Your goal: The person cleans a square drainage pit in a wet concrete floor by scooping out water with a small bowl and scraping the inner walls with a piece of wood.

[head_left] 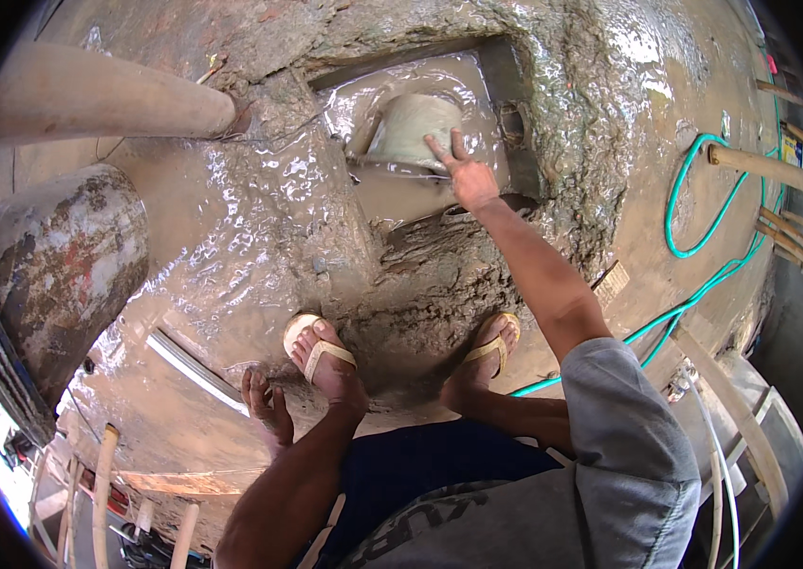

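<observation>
A muddy grey, rounded vessel like a bucket (415, 131) lies tilted in the brown water of a square pit (501, 81). My right hand (473, 178) is at its near right edge, with two fingers stretched over the outer side; the thumb is hidden. My left hand (267, 410) hangs beside my left foot, fingers loosely bent and apart, holding nothing. My left forearm is mostly hidden behind my leg.
Wet mud (268, 209) surrounds the pit. A thick post (126, 95) and a stained drum (69, 247) stand at the left. A green hose (681, 204) loops at the right near wooden poles (771, 171). A pale metal strip (197, 373) lies by my left hand.
</observation>
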`<state>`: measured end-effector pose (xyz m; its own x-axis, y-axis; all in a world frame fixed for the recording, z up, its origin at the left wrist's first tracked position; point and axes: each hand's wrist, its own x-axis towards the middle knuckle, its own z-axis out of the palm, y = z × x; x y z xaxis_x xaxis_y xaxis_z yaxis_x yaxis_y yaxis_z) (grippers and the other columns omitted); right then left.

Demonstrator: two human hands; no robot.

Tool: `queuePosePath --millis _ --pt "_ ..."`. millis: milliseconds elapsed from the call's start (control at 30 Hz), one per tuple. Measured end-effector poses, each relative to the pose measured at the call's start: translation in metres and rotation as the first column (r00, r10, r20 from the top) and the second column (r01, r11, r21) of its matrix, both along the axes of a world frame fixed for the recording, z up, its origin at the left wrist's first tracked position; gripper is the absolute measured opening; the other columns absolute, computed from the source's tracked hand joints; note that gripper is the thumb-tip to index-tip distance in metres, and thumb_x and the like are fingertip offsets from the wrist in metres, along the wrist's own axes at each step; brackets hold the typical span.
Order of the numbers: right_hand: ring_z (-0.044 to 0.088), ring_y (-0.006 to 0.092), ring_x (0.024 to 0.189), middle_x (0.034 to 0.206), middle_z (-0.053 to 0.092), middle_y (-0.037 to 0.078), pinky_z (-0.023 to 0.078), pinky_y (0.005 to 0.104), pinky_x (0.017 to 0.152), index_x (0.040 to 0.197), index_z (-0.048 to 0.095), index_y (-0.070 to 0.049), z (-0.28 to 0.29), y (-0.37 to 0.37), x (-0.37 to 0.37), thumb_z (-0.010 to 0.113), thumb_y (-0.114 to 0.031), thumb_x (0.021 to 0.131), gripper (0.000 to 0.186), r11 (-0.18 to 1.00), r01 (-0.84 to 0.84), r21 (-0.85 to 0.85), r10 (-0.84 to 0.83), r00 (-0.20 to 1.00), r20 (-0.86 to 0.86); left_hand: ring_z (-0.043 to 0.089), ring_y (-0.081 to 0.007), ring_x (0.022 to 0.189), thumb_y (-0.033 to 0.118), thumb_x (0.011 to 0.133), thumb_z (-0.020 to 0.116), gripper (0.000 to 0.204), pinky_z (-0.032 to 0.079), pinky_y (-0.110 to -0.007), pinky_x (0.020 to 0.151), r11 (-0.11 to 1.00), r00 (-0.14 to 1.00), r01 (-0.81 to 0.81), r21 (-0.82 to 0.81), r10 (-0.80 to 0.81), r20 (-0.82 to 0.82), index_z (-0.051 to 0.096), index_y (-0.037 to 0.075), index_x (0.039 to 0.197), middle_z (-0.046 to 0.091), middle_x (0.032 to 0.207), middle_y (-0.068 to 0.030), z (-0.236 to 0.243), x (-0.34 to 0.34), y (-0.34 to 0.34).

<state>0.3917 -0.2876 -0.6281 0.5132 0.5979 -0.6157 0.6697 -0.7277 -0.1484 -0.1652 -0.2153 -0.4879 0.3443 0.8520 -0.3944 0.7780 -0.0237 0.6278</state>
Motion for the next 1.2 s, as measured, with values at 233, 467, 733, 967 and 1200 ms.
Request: queuePosePath --millis 233,467,733,967,1200 --pt "0.071 0.0344 0.084 0.133 0.054 0.027 0.061 0.0381 0.069 0.148 0.040 -0.023 0.027 -0.005 0.048 0.056 0.002 0.077 0.077 0.989 0.041 0.140 -0.003 0.966 -0.259 0.065 -0.0237 0.096 -0.004 0.089 0.060 0.056 0.052 -0.029 0.071 0.999 0.996 0.010 0.042 -0.006 -0.085 0.045 0.010 0.141 0.042 0.145 -0.0177 0.004 0.019 0.017" --pt "0.068 0.0354 0.070 0.116 0.057 0.029 0.061 0.0400 0.044 0.140 0.027 0.010 0.133 -0.042 0.131 0.060 0.003 0.080 0.069 0.557 0.828 -0.069 -0.731 0.449 -0.514 0.065 -0.0235 0.096 -0.007 0.086 0.061 0.063 0.053 -0.030 0.069 0.989 0.990 0.122 0.086 -0.128 0.060 0.040 0.012 0.142 0.042 0.143 -0.0206 0.006 0.023 0.012" --pt "0.068 0.0301 0.053 0.081 0.068 0.024 0.056 0.0334 0.037 0.116 0.056 0.011 0.310 0.071 0.206 0.054 0.001 0.081 0.037 0.639 0.540 0.548 -0.523 0.827 -0.205 0.066 -0.0252 0.092 -0.010 0.084 0.061 0.066 0.054 -0.031 0.069 0.982 0.987 0.105 0.159 -0.123 0.104 0.039 0.013 0.142 0.044 0.142 -0.0221 0.001 0.008 0.008" --pt "0.069 0.0381 0.062 0.087 0.067 0.030 0.058 0.0452 0.059 0.116 0.056 0.009 0.321 0.209 0.291 0.059 -0.018 0.085 0.041 0.844 -0.191 0.501 -0.225 0.723 0.653 0.063 -0.0254 0.092 -0.009 0.083 0.063 0.066 0.054 -0.032 0.069 0.991 0.985 0.075 0.115 -0.092 0.146 0.039 0.014 0.141 0.044 0.141 -0.0217 0.003 0.009 0.000" --pt "0.066 0.0407 0.103 0.140 0.045 0.033 0.056 0.0480 0.085 0.146 0.045 -0.020 0.377 0.280 0.273 0.049 0.000 0.083 0.066 0.853 -0.341 0.394 -0.193 0.495 0.847 0.063 -0.0257 0.092 -0.007 0.085 0.062 0.063 0.054 -0.033 0.069 0.994 0.998 0.036 0.100 -0.041 0.045 0.040 0.014 0.141 0.044 0.142 -0.0217 0.010 -0.015 -0.015"
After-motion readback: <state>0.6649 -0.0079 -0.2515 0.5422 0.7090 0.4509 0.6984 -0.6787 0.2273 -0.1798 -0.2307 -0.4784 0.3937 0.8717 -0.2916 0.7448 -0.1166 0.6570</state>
